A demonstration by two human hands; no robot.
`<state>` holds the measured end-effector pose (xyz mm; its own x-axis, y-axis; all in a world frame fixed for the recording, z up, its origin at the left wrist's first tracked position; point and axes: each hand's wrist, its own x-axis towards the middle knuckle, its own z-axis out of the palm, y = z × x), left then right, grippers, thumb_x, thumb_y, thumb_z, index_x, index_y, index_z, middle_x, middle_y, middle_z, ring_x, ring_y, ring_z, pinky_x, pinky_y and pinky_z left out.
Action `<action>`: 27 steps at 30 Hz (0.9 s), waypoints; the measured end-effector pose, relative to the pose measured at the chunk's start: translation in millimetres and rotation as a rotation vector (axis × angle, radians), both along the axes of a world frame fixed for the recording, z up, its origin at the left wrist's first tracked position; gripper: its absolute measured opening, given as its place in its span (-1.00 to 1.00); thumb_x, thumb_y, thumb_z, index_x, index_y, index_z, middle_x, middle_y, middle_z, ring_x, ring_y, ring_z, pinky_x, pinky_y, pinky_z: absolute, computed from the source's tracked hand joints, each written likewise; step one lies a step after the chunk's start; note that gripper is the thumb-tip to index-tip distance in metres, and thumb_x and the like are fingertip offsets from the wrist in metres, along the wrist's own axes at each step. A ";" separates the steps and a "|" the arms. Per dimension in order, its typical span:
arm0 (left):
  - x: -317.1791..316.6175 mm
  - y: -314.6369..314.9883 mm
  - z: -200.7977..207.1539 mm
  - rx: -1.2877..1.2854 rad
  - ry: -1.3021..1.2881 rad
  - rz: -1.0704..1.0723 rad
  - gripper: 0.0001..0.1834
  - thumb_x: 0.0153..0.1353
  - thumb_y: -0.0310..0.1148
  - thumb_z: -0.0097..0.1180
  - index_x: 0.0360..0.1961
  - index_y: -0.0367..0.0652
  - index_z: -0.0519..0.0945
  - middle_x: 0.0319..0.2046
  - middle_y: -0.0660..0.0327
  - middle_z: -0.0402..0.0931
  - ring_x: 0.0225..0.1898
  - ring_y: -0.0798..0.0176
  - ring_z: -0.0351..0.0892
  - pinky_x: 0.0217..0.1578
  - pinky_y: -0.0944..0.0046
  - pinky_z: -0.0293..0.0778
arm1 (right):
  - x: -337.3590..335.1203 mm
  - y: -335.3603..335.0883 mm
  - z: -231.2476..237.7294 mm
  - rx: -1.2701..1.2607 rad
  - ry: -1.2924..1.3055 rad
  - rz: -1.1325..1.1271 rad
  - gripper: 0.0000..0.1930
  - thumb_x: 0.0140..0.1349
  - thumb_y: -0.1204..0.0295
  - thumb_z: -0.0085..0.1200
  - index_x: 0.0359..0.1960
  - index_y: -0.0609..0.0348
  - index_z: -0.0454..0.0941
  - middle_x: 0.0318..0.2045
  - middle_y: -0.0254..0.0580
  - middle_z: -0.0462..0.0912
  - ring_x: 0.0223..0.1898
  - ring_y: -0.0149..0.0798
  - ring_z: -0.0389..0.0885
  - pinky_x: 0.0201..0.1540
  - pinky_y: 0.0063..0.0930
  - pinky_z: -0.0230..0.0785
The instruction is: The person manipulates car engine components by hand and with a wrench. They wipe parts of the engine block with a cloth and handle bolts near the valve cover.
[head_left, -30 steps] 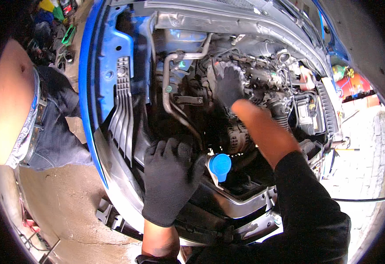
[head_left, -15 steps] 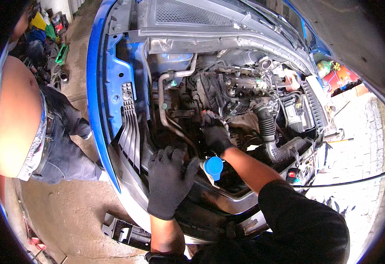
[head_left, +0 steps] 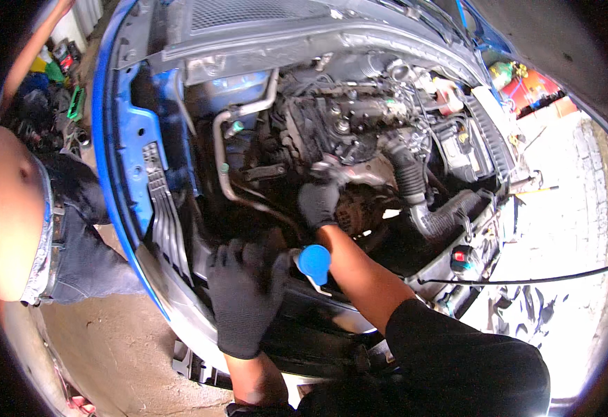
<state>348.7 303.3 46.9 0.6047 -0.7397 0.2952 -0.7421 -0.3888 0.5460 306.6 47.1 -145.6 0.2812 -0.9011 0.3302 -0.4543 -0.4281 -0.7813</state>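
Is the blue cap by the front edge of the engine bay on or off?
On: the blue cap sits on its filler neck, between left hand and right hand.

right hand fingertips hidden among engine parts; bystander cut off by left edge.

Harsh daylight glare at right, ground blown white; engine bay deep in shadow, perhaps slightly blurred; edges bent, corners black.
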 end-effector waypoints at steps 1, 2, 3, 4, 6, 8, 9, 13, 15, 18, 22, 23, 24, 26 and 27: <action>0.3 2.1 -3.9 0.018 0.006 -0.012 -0.59 0.22 -0.11 0.25 -0.08 -0.21 0.56 -0.19 -0.07 0.53 -0.09 -0.20 0.51 -0.02 -0.14 0.36 | 5.2 8.8 8.9 -0.008 -0.168 0.153 -0.74 0.19 0.51 0.11 -0.07 0.22 0.60 -0.19 0.01 0.72 -0.19 0.09 0.70 -0.14 -0.19 0.52; 1.9 3.8 -5.9 0.036 0.000 -0.005 -0.59 0.21 -0.12 0.26 -0.07 -0.21 0.56 -0.19 -0.07 0.52 -0.09 -0.20 0.50 -0.02 -0.14 0.36 | 13.1 20.8 33.9 0.103 -0.113 0.305 -0.68 0.19 0.54 0.07 0.00 0.15 0.61 -0.11 0.08 0.70 -0.10 0.13 0.67 -0.04 -0.14 0.50; 2.8 5.4 -5.3 0.005 0.012 -0.011 -0.59 0.21 -0.12 0.26 -0.08 -0.22 0.56 -0.19 -0.08 0.52 -0.09 -0.21 0.50 -0.01 -0.15 0.36 | 21.1 34.8 60.1 0.220 -0.048 0.449 -0.60 0.19 0.56 0.03 0.07 0.07 0.62 -0.04 0.15 0.67 -0.01 0.17 0.65 0.06 -0.08 0.49; 4.0 7.0 -4.5 -0.025 0.025 -0.016 -0.59 0.21 -0.13 0.27 -0.09 -0.22 0.55 -0.18 -0.08 0.52 -0.09 -0.22 0.50 -0.01 -0.15 0.35 | 23.2 39.9 82.5 0.013 0.044 0.524 -0.52 0.12 0.60 0.02 0.13 0.06 0.60 0.06 0.11 0.63 0.07 0.18 0.59 0.14 -0.03 0.44; 1.9 7.9 -5.7 -0.068 0.034 -0.020 -0.59 0.20 -0.13 0.27 -0.10 -0.23 0.55 -0.17 -0.09 0.52 -0.09 -0.23 0.49 -0.01 -0.15 0.35 | 10.0 31.0 111.9 -0.429 0.285 0.586 -0.39 0.04 0.66 0.00 0.21 0.03 0.55 0.23 0.05 0.53 0.22 0.14 0.50 0.26 -0.06 0.38; -2.1 6.5 -9.6 -0.097 0.013 -0.015 -0.59 0.20 -0.13 0.27 -0.11 -0.23 0.55 -0.17 -0.10 0.51 -0.08 -0.23 0.49 0.00 -0.16 0.35 | -18.3 -2.5 105.0 -0.622 0.433 0.626 -0.23 -0.07 0.69 0.02 0.31 -0.05 0.45 0.44 -0.17 0.29 0.44 0.13 0.21 0.42 -0.03 0.20; -2.8 5.0 -8.1 -0.082 0.037 -0.028 -0.59 0.21 -0.13 0.27 -0.10 -0.23 0.55 -0.17 -0.10 0.52 -0.08 -0.23 0.49 0.01 -0.16 0.35 | -42.9 -30.7 76.3 -0.593 0.541 0.627 -0.25 -0.02 0.67 -0.01 0.33 -0.05 0.43 0.44 -0.16 0.27 0.47 0.11 0.16 0.45 -0.06 0.18; -1.3 7.9 -7.0 -0.057 0.079 -0.032 -0.59 0.21 -0.13 0.26 -0.09 -0.22 0.55 -0.17 -0.08 0.52 -0.07 -0.22 0.50 0.04 -0.16 0.34 | -94.1 -30.3 56.5 -0.513 0.554 0.619 -0.40 0.12 0.52 0.06 0.29 -0.02 0.48 0.29 -0.07 0.46 0.36 0.07 0.38 0.35 -0.02 0.31; -1.7 6.7 -7.9 -0.057 0.087 -0.031 -0.59 0.21 -0.12 0.26 -0.09 -0.22 0.55 -0.18 -0.07 0.51 -0.07 -0.21 0.50 0.04 -0.16 0.34 | -102.4 -23.0 48.9 -0.332 0.639 0.624 -0.55 0.22 0.45 0.07 0.19 0.09 0.54 0.05 -0.13 0.63 0.08 0.02 0.60 0.16 -0.06 0.47; 3.3 6.8 -3.4 -0.042 0.111 -0.014 -0.58 0.21 -0.11 0.26 -0.08 -0.21 0.56 -0.18 -0.06 0.51 -0.08 -0.20 0.50 0.04 -0.16 0.34 | -89.4 2.9 98.3 0.266 0.468 0.315 -0.64 0.28 0.46 0.09 0.12 0.15 0.57 -0.02 -0.07 0.71 -0.04 -0.02 0.70 0.04 -0.16 0.52; 2.5 7.6 -6.9 -0.040 0.090 -0.001 -0.57 0.20 -0.10 0.26 -0.04 -0.19 0.57 -0.19 -0.05 0.51 -0.09 -0.18 0.50 0.04 -0.15 0.34 | -112.2 -26.2 73.4 0.319 -0.142 0.015 -0.75 0.33 0.40 0.01 -0.07 0.22 0.63 -0.15 -0.09 0.74 -0.16 -0.20 0.71 -0.11 -0.32 0.51; 0.8 6.3 -7.0 -0.038 0.083 -0.019 -0.56 0.20 -0.10 0.26 -0.03 -0.18 0.57 -0.19 -0.05 0.51 -0.09 -0.17 0.50 0.04 -0.14 0.34 | -106.1 -37.1 61.8 0.433 -0.250 0.056 -0.74 0.37 0.36 0.02 -0.04 0.22 0.62 -0.17 -0.11 0.73 -0.22 -0.20 0.68 -0.17 -0.35 0.50; -0.9 5.2 -6.0 -0.028 0.095 -0.028 -0.56 0.20 -0.11 0.26 -0.03 -0.18 0.58 -0.19 -0.05 0.51 -0.09 -0.17 0.49 0.04 -0.14 0.34 | -99.1 -58.4 37.4 0.547 -0.365 0.099 -0.72 0.40 0.31 0.04 -0.01 0.22 0.60 -0.20 -0.13 0.71 -0.28 -0.20 0.65 -0.24 -0.39 0.48; -3.1 1.9 1.3 -0.012 0.116 -0.053 -0.56 0.19 -0.11 0.26 -0.03 -0.19 0.58 -0.19 -0.05 0.51 -0.10 -0.17 0.49 0.04 -0.13 0.34 | -82.9 -97.5 -20.8 0.165 -0.008 0.006 -0.67 0.41 0.27 0.07 0.08 0.21 0.55 -0.12 -0.11 0.67 -0.25 -0.16 0.61 -0.21 -0.40 0.46; -2.8 3.1 0.8 0.012 0.126 -0.033 -0.57 0.21 -0.12 0.26 0.00 -0.17 0.59 -0.14 -0.07 0.52 -0.04 -0.20 0.48 0.08 -0.14 0.34 | -59.2 -81.3 -17.1 -0.039 0.244 -0.077 -0.58 0.35 0.27 0.11 0.16 0.22 0.50 -0.01 -0.07 0.62 -0.15 -0.10 0.59 -0.08 -0.29 0.43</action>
<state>345.8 306.4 47.7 0.6114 -0.7631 0.2096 -0.6806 -0.3719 0.6312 247.5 -34.1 -162.8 0.2876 -0.9109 0.2959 -0.6595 -0.4124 -0.6284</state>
